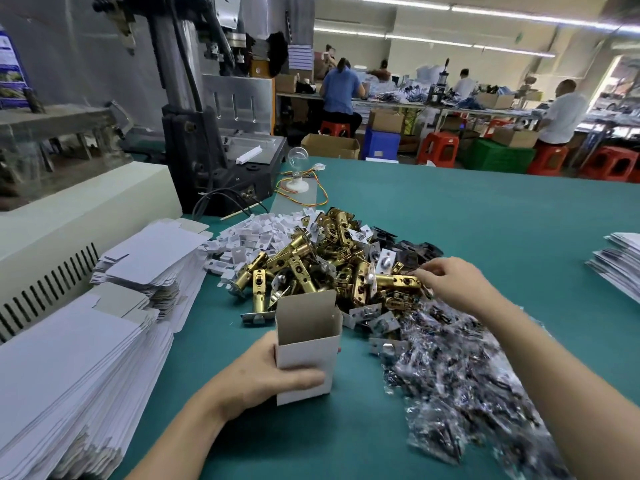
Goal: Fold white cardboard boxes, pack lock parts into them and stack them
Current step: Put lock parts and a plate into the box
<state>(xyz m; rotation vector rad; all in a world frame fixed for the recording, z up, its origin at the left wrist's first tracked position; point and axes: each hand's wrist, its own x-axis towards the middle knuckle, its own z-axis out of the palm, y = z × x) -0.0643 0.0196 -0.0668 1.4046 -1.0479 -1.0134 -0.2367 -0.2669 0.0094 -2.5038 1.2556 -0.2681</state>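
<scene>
Nearest, the left grip (263, 372) clasps one folded box (308, 355), upright, open-topped, apparently unfilled. Just beyond, the right grip (450, 277) curls over the lock parts (311, 261), hold unclear. Flat blanks (69, 358) outboard of the left grip await folding.

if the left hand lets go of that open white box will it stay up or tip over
Likely tips at a nudge: the box is taller than it is wide, and what shows of its inside is empty, so probably light. Its thin card walls would likely dent if the left hand squeezed hard.
</scene>
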